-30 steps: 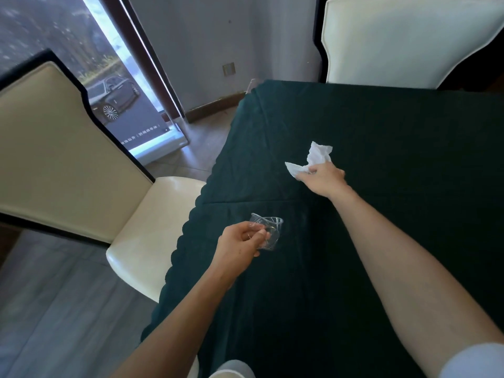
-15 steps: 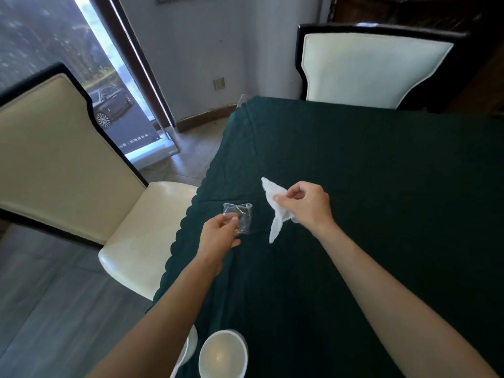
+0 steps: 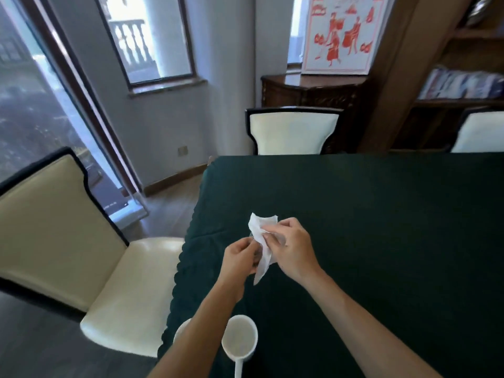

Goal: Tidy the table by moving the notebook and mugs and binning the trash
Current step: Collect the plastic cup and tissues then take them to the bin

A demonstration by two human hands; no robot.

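Note:
My right hand [image 3: 290,248] pinches a crumpled white tissue [image 3: 262,236] above the dark green tablecloth [image 3: 381,227]. My left hand [image 3: 240,257] is closed right beside it, touching the tissue's lower part. The clear plastic wrapper it held is mostly hidden behind the tissue and fingers. Below my left forearm, a white mug [image 3: 240,339] stands near the table's front left edge. A second white mug [image 3: 181,327] peeks out, mostly hidden by my left arm. No notebook or bin is in view.
A cream chair [image 3: 81,241] stands close to the table's left side. Two more cream chairs [image 3: 291,132] [image 3: 477,135] stand at the far edge. Behind them are a dark wooden cabinet [image 3: 313,91] and shelves. Windows line the left wall.
Both hands have come together over the table, the tissue now against the left hand and its wrapper. The view has tilted up, showing the room and mugs.

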